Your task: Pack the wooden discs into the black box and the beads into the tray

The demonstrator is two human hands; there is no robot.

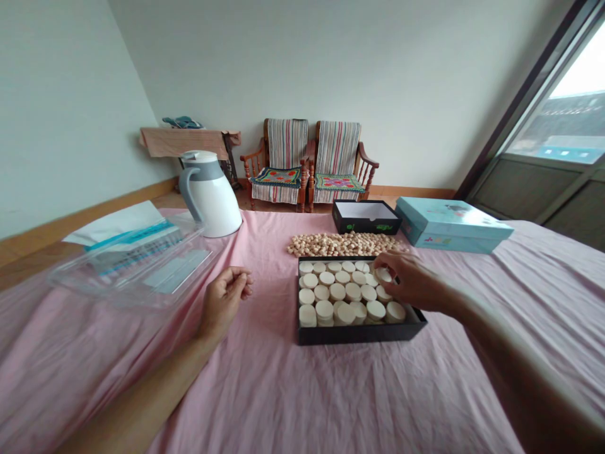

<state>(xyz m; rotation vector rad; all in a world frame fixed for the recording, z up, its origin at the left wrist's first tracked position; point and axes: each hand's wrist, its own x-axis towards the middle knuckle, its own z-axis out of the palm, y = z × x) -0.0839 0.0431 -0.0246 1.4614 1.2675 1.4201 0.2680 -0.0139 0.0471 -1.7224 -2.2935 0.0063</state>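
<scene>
Near the far right corner of a black box (350,335), my right hand (411,279) has its fingers closed on a pale round disc (383,275). Many similar cream-coloured discs (337,291) fill the box in rows, several of them stacked. To the left of the box, apart from it, my left hand (225,295) hovers over or rests on the pink cloth; which one I cannot tell. Its fingers are curled in with the thumb against them, and nothing shows in them. Just beyond the box lies a spread heap of small tan pieces (343,243).
A second black box (366,226) and a light blue box (454,233) stand at the back right. At the left are a clear plastic container (127,287) and a white-and-grey jug (215,205). Two wooden chairs (287,151) stand by the wall.
</scene>
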